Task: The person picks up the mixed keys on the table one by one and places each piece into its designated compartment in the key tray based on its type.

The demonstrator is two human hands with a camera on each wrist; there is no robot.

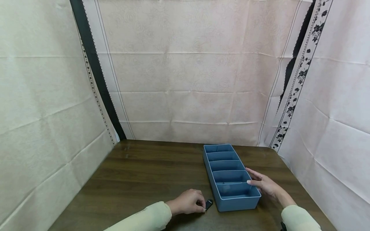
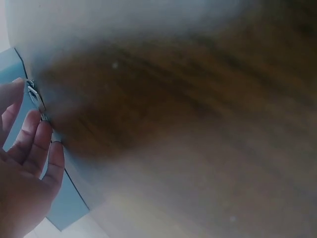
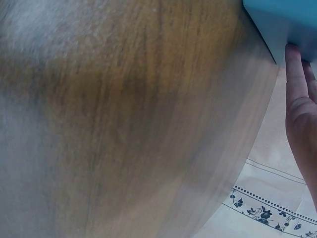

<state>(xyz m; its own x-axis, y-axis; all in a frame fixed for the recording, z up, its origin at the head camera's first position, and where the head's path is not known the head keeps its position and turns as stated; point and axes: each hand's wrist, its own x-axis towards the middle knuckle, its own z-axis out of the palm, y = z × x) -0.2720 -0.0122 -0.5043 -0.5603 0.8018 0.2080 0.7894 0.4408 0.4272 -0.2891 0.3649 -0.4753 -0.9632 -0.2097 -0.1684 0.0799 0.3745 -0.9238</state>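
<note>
A long blue divided box (image 1: 238, 204) stands on the table, its row of compartments running away from me. Just left of its near end, my left hand (image 1: 189, 201) pinches a small dark object (image 1: 209, 204) between thumb and fingertip, low over the table. In the left wrist view this object shows a shiny metal ring (image 2: 33, 93); its exact kind is unclear. My right hand (image 1: 266, 185) touches the box's right side, thumb at the rim. Its fingers (image 3: 295, 74) look straight against the blue wall in the right wrist view.
The brown wooden table (image 1: 144, 173) extends left of the box. Pale cloth hangs behind it (image 1: 185, 73) and on both sides. A floral border (image 1: 300, 77) runs down the right cloth.
</note>
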